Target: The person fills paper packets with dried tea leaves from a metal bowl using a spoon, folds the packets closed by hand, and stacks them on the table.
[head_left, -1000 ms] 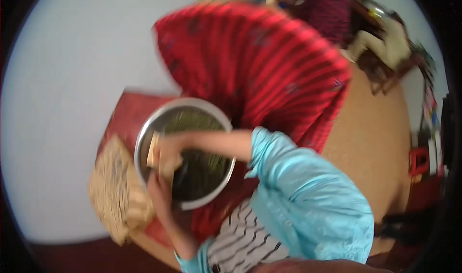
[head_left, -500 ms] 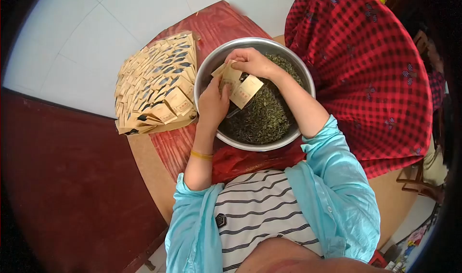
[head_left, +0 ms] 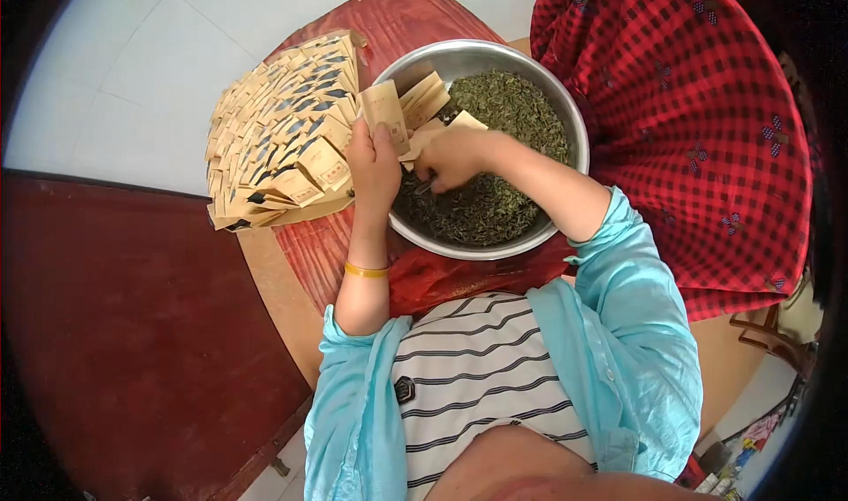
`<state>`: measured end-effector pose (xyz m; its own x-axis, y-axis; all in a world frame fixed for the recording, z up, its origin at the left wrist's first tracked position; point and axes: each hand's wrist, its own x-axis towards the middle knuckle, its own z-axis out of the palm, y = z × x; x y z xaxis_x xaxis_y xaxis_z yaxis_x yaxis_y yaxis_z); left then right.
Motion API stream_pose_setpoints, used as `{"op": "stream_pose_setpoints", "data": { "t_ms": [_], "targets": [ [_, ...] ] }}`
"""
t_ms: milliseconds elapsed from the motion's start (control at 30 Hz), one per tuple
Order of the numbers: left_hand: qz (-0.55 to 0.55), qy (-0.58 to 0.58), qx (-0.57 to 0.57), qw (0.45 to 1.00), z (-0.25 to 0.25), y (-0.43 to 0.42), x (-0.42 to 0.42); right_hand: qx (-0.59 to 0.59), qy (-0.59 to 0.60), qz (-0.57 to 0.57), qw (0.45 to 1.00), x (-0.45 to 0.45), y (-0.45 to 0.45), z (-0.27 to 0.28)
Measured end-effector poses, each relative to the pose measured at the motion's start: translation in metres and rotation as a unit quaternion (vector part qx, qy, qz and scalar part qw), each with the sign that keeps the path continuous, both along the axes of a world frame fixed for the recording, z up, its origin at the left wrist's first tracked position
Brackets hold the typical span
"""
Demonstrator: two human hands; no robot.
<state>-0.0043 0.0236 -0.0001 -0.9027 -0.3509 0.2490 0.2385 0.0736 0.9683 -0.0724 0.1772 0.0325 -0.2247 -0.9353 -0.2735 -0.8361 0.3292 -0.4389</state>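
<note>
In my left hand [head_left: 374,167] is a small brown paper packet [head_left: 385,113], held upright over the left rim of a wide metal basin [head_left: 579,143]. Dried green tea-like leaves [head_left: 508,113] fill much of the basin. My right hand [head_left: 455,158] is down inside it, fingers closed around a thin metal handle [head_left: 427,186] like a spoon's; its working end is hidden. More paper packets [head_left: 426,99] lie in the basin, against the left wall and just beyond my right hand.
Left of the basin, a cardboard box [head_left: 340,208] is packed with rows of similar packets. Both stand on a round table with a red wood-grain cover [head_left: 389,7]. Red-and-black checked cloth [head_left: 671,148] bulges up at the right. A dark red surface [head_left: 132,324] lies at left.
My hands have moved apart. The left has lifted a packet toward the basin's left rim; the right has left the packets and gone down to grip the metal handle. The view has shifted slightly.
</note>
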Motion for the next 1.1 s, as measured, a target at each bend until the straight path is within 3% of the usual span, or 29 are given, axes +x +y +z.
{"op": "stream_pose_setpoints", "data": {
  "t_ms": [133,300,333,400,500,633,733,800,1100],
  "targets": [
    [-0.002,0.007,0.026,1.0,0.006,0.004,0.003,0.081,0.098,0.006,0.992,0.014,-0.011,-0.002],
    [0.001,0.009,-0.005,1.0,0.005,-0.003,0.003,-0.068,-0.036,-0.121,0.99,-0.019,0.01,0.009],
    [0.001,0.004,-0.03,1.0,0.005,-0.004,0.004,-0.151,0.002,-0.121,0.981,-0.026,0.012,0.006],
    [-0.008,0.001,-0.027,1.0,0.002,-0.004,0.002,-0.084,-0.176,-0.219,0.956,-0.034,0.022,0.024],
    [-0.022,-0.003,-0.04,0.999,0.002,-0.004,0.002,-0.118,-0.26,-0.217,0.933,-0.038,0.025,0.03],
    [-0.018,0.014,-0.057,0.998,-0.004,-0.003,0.0,-0.219,-0.217,-0.204,0.929,-0.032,0.031,0.045],
    [-0.032,0.005,-0.041,0.999,-0.003,-0.004,0.0,-0.296,-0.21,-0.263,0.894,-0.052,0.035,0.026],
    [-0.033,0.0,-0.035,0.999,-0.003,-0.003,0.0,-0.415,-0.266,-0.248,0.834,-0.059,0.037,0.024],
    [-0.058,-0.022,0.001,0.998,0.007,0.003,0.004,-0.517,-0.166,-0.276,0.793,-0.049,0.031,0.034]
  ]
}}
